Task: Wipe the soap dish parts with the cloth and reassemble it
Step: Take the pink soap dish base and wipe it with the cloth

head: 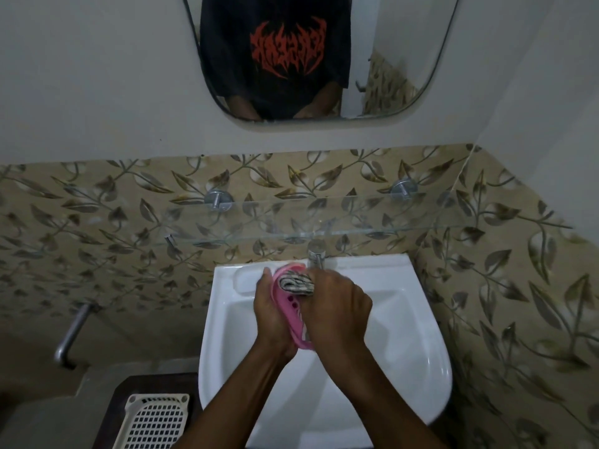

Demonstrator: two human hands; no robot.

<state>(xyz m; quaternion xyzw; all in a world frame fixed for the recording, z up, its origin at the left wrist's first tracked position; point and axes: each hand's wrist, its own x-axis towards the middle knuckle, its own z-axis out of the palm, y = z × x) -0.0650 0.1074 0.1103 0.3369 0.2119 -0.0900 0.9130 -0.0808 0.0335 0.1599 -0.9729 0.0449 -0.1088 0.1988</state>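
Note:
Over the white sink [421, 361], my left hand [270, 314] grips a pink soap dish part [288, 303] with drain holes, tilted on its edge. My right hand [337, 311] holds a folded patterned cloth [296, 284] and presses it against the upper inside of the pink part. My right hand hides the pink part's right side. No other soap dish part shows in view.
A chrome tap [316, 254] stands at the sink's back, just beyond my hands. A glass shelf [356, 218] juts from the leaf-patterned tiles above it. A white slotted basket [155, 422] sits at the lower left, and a metal pipe [69, 335] runs along the left wall.

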